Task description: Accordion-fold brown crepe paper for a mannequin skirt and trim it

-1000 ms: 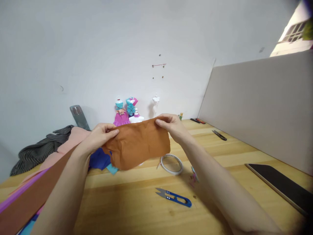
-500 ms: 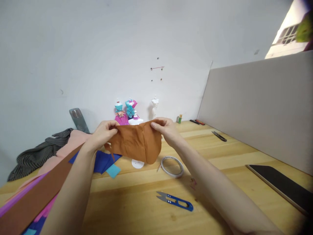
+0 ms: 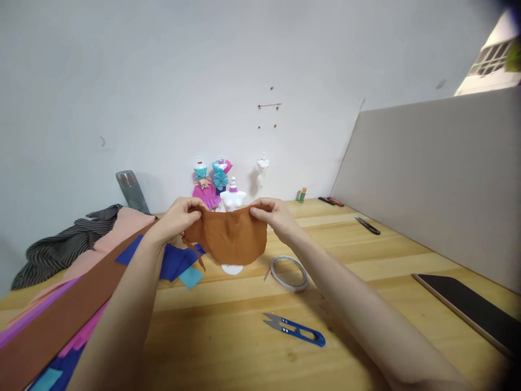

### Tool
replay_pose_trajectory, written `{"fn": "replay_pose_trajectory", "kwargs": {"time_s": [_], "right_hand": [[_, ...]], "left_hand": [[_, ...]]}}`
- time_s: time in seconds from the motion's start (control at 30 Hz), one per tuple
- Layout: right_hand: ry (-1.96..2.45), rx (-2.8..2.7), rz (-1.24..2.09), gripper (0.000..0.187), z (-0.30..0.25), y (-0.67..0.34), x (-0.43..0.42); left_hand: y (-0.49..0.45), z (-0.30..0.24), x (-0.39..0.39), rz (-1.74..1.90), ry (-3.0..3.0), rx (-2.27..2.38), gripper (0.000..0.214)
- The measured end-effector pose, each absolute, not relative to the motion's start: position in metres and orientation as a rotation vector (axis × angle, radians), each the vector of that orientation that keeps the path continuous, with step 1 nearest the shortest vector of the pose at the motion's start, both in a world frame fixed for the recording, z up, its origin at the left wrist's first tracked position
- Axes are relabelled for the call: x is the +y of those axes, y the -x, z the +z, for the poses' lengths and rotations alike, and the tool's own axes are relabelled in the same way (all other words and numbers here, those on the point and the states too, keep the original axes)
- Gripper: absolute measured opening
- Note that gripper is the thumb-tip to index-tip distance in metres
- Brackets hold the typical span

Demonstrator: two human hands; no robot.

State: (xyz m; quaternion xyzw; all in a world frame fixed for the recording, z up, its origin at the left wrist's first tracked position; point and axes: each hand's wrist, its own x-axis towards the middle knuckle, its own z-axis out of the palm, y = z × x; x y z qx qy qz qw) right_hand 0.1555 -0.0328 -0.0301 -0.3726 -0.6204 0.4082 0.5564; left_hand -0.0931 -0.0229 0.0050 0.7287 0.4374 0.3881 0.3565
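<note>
A piece of brown fabric (image 3: 235, 239) is stretched between my two hands above the table. My left hand (image 3: 181, 217) pinches its upper left corner, and a thin torn strip dangles below those fingers. At the upper right edge, my right hand (image 3: 273, 217) grips it between thumb and fingers. Just behind the fabric stands a small white dress form (image 3: 233, 201) with a pink band at its neck; the fabric hides its lower body, and its round white base (image 3: 232, 269) shows underneath. Blue thread snips (image 3: 295, 329) and a roll of tape (image 3: 289, 273) lie nearer me.
Two dressed mini dress forms (image 3: 205, 190) and a bare white one (image 3: 262, 168) stand by the wall. Coloured strips (image 3: 61, 304), striped cloth (image 3: 77, 239) and a flask (image 3: 132, 191) are on the left. Scissors (image 3: 367, 226) and a phone (image 3: 468, 309) lie on the right.
The fabric has been lowered slightly and pulled flatter, so more of the white dress form shows above it. Both hands keep their hold. The view has shifted a little.
</note>
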Motion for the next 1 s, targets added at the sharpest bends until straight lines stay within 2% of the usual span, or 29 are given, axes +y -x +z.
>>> {"fn": "replay_pose_trajectory", "kwargs": {"time_s": [0.37, 0.73, 1.0], "right_hand": [[0.765, -1.408, 0.820, 0.016, -0.030, -0.154, -0.033], [0.707, -1.337, 0.770, 0.021, -0.028, -0.153, -0.029], [0.750, -1.350, 0.725, 0.017, -0.025, -0.156, -0.029]], "left_hand": [[0.091, 0.002, -0.022, 1.170, -1.813, 1.005, 0.011], [0.080, -0.001, -0.017, 1.387, -1.668, 0.856, 0.033], [0.067, -0.005, -0.011, 1.503, -1.789, 0.936, 0.023]]}}
